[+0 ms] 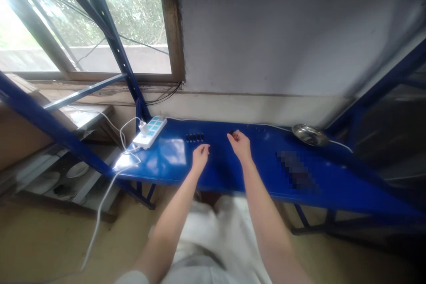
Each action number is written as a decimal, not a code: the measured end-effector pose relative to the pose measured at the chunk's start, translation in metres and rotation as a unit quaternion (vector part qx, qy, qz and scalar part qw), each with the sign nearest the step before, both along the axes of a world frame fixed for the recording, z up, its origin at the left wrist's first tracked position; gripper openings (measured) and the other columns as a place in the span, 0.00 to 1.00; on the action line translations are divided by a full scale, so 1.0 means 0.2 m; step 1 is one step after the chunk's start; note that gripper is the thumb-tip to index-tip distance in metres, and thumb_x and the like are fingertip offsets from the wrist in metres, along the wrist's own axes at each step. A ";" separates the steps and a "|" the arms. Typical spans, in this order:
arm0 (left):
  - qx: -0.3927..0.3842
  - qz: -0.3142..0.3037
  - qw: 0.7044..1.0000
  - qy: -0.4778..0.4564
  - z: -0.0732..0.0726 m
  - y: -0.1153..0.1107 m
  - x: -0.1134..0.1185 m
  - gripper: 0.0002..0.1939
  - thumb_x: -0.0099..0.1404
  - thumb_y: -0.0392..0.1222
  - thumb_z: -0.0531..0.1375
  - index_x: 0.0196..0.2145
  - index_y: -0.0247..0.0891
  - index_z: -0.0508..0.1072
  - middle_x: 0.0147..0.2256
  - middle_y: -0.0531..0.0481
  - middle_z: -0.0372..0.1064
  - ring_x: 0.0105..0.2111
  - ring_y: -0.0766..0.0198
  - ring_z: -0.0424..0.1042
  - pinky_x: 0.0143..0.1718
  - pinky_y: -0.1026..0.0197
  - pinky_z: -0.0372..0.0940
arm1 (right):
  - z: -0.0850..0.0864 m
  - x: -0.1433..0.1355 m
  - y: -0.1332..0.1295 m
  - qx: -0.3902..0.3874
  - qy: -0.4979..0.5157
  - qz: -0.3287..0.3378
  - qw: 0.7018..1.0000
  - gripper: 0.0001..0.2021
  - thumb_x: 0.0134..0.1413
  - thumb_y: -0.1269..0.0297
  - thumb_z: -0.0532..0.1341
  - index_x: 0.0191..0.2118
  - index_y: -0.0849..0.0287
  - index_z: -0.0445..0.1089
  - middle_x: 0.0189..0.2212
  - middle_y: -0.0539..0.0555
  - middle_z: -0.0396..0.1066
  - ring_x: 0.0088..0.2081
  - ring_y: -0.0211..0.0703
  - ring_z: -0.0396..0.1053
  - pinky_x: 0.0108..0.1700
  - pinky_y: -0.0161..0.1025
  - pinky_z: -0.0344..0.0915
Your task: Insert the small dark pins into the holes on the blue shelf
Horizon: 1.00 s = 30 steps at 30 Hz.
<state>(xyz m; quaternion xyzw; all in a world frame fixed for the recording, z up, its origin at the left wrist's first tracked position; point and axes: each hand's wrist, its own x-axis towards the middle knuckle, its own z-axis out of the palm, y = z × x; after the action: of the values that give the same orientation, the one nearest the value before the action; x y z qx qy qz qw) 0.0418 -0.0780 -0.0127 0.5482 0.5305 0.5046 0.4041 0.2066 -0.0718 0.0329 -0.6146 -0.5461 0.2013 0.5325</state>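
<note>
A row of several small dark cylindrical pieces (195,137) stands on the blue tabletop (219,168). Just in front of that row is my left hand (200,156), its fingers drawn together in a pinch; whatever may be between them is too small to make out. My right hand (241,144) is above the table to the right, a gap away from the left, with thumb and fingers closed on a small dark piece (234,134). Most of that piece is covered by the fingers.
A white power strip (151,133) with a plugged-in cord lies at the table's left end. Toward the right back sits a shiny metal bowl (309,135), with a blurred-out dark object (296,168) nearer me. Blue metal posts (109,31) rise by the window.
</note>
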 end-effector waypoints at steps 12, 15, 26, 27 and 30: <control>-0.025 -0.043 0.998 0.036 -0.06 -0.04 -0.02 0.14 0.60 0.46 0.53 0.35 0.36 0.74 0.25 0.50 0.67 0.25 0.67 0.65 0.27 0.65 0.61 | -0.32 0.17 0.40 -0.115 -0.172 -0.074 0.976 0.12 0.50 0.61 0.56 0.35 0.62 0.71 0.29 0.58 0.71 0.29 0.43 0.66 0.30 0.37 0.57; -0.029 -0.039 0.998 0.031 -0.07 -0.04 -0.03 0.15 0.60 0.47 0.52 0.35 0.36 0.74 0.24 0.50 0.66 0.24 0.68 0.64 0.27 0.65 0.61 | -0.34 0.18 0.43 -0.145 -0.185 -0.074 0.969 0.12 0.51 0.61 0.56 0.36 0.62 0.71 0.30 0.59 0.72 0.30 0.44 0.67 0.29 0.37 0.57; -0.032 -0.037 0.998 0.029 -0.06 -0.05 -0.03 0.15 0.60 0.47 0.52 0.34 0.36 0.74 0.23 0.51 0.66 0.23 0.68 0.64 0.28 0.64 0.61 | -0.35 0.21 0.49 -0.216 -0.230 -0.054 0.948 0.12 0.53 0.62 0.55 0.39 0.61 0.70 0.35 0.59 0.72 0.37 0.46 0.69 0.34 0.37 0.61; -0.033 -0.036 0.998 0.030 -0.06 -0.05 -0.03 0.15 0.60 0.47 0.52 0.34 0.36 0.74 0.24 0.51 0.66 0.23 0.68 0.64 0.28 0.64 0.61 | -0.36 0.22 0.49 -0.222 -0.233 -0.047 0.945 0.12 0.53 0.62 0.55 0.40 0.61 0.70 0.36 0.59 0.72 0.38 0.46 0.69 0.35 0.37 0.61; -0.034 -0.040 0.998 0.033 -0.06 -0.05 -0.03 0.15 0.61 0.47 0.52 0.34 0.36 0.74 0.24 0.51 0.66 0.24 0.69 0.64 0.29 0.64 0.61 | -0.36 0.24 0.51 -0.238 -0.234 -0.029 0.942 0.12 0.53 0.67 0.54 0.42 0.63 0.69 0.38 0.61 0.72 0.41 0.46 0.69 0.39 0.36 0.62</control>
<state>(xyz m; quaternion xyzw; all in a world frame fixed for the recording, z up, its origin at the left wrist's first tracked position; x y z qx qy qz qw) 0.0359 -0.0883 -0.0246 0.5713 0.5384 0.4511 0.4246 0.2549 0.0296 -0.0398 -0.7686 -0.5737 0.1605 0.2332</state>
